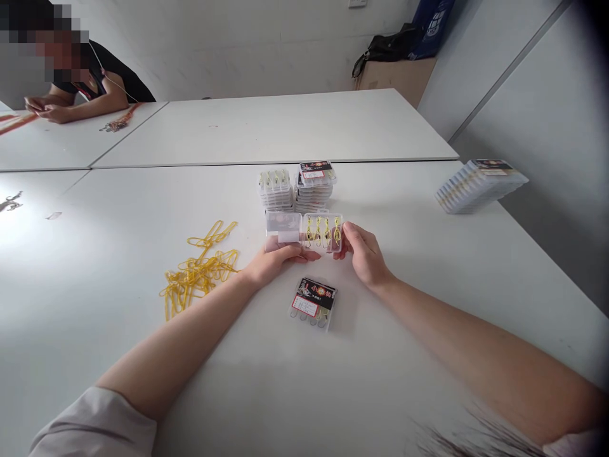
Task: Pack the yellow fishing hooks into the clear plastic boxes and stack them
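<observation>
Between my two hands is a clear plastic fishing-hook box with its lid swung open to the left. Hooks tied with yellow cord lie side by side in its tray. My left hand grips the lid side from below, thumb along the lower edge. Closed on the tray's right edge is my right hand. Nearer to me on the table lies a closed hook box with a black label and a white sticker. Just beyond the held box stand two stacks of boxes.
A tangle of yellow cord lies left of my left forearm. At the table's right edge stands a leaning stack of boxes. Across the white table, a person sits at the far left beside orange cords.
</observation>
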`<state>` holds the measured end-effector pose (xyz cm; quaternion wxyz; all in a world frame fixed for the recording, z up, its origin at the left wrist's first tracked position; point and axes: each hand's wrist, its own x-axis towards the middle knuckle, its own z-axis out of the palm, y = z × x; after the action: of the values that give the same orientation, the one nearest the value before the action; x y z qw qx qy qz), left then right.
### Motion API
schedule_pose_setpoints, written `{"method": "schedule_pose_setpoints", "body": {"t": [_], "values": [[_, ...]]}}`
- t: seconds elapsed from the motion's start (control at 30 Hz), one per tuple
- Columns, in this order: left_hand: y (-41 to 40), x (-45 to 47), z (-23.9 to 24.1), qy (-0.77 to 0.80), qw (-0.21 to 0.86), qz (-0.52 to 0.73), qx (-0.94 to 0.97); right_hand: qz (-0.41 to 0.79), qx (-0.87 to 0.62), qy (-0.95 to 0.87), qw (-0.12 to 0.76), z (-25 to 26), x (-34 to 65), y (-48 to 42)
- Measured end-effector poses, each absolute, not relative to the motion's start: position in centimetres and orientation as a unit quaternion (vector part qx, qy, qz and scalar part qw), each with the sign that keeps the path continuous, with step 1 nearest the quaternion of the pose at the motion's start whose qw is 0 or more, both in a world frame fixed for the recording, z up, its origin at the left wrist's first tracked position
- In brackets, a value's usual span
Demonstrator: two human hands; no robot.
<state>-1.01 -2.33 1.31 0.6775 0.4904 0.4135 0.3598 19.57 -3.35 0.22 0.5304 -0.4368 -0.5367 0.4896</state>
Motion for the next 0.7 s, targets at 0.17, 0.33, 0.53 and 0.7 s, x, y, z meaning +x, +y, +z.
{"method": "schedule_pose_setpoints", "body": {"t": [0.17,0.33,0.53,0.7], "values": [[-2.29,-1.09,0.98,0.412,0.681,0.358,0.488,0.496,-0.44,-0.534,0.525,0.37,19.55,-3.45],[-2.31,-1.1,0.99,0.409,0.681,0.36,0.489,0.497,-0.446,-0.528,0.525,0.16,19.56,-3.34],[-2.39,-1.04,1.04,0.411,0.677,0.359,0.494,0.49,-0.444,-0.531,0.529,0.16,19.53,-3.27],[-2.45,-1.01,1.08,0.409,0.673,0.36,0.5,0.492,-0.444,-0.532,0.528,0.27,19.52,-3.26]]}}
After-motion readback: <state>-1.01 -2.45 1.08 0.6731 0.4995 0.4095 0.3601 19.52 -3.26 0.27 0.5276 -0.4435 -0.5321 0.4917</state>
